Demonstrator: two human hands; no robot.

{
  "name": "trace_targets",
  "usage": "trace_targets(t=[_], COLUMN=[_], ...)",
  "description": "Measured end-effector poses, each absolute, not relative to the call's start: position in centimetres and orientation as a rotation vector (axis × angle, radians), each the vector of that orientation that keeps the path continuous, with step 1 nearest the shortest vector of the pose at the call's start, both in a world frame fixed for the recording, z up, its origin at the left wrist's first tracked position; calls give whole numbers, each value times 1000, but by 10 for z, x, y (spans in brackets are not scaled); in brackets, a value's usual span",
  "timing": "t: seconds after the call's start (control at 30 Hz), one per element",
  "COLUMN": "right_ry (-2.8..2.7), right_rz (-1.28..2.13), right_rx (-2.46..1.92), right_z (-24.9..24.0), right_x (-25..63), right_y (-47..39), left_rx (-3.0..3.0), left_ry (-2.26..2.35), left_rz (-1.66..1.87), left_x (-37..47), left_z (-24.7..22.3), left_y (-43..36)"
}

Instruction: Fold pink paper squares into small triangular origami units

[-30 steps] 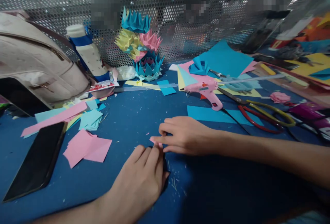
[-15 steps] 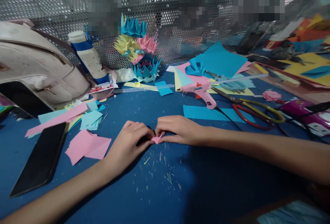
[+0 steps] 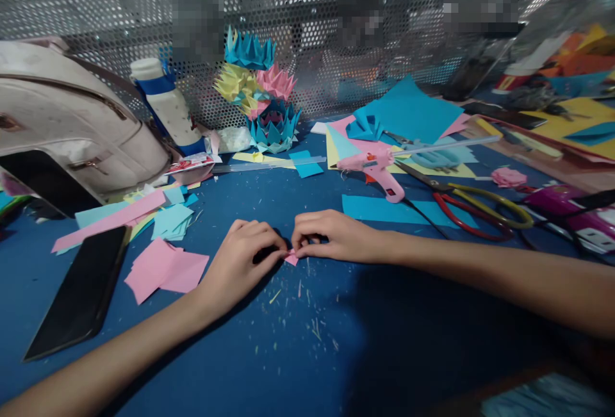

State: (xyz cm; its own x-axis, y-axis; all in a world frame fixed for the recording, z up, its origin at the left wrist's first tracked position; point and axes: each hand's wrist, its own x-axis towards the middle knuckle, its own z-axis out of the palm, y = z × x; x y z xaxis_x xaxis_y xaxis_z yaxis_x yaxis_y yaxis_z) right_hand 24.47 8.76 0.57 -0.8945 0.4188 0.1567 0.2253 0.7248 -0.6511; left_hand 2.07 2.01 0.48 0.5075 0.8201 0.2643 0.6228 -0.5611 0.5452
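Between my two hands, low over the blue table (image 3: 307,346), is a small folded pink paper (image 3: 291,257). My left hand (image 3: 247,257) pinches its left side with thumb and forefinger. My right hand (image 3: 331,236) pinches the right side, its other fingers curled. Only a small pointed piece of the paper shows between the fingertips. Pink paper squares (image 3: 166,268) lie left of my left hand, with light blue squares (image 3: 173,220) behind them. Behind my right hand lies a blue paper strip (image 3: 384,208).
A black phone (image 3: 79,292) lies at the left, before a backpack (image 3: 72,109) and bottle (image 3: 166,103). Folded paper flowers (image 3: 273,125) stand at the back. A pink glue gun (image 3: 377,164), scissors (image 3: 480,205) and a power strip (image 3: 571,212) are at the right.
My right hand's fingertips have moved in toward my left, and its fingers are more curled. Less of the pink paper shows now. The view has shifted slightly.
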Motion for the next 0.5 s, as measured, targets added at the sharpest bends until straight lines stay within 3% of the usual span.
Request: trace_targets(t=[0.5], right_ry=[-2718], right_rz=[784], right_rx=[-841], right_z=[17], right_x=[237], right_y=[70], left_rx=[2513], left_ry=[1120], left_rz=[781], left_x=[17], left_z=[3], left_y=[21])
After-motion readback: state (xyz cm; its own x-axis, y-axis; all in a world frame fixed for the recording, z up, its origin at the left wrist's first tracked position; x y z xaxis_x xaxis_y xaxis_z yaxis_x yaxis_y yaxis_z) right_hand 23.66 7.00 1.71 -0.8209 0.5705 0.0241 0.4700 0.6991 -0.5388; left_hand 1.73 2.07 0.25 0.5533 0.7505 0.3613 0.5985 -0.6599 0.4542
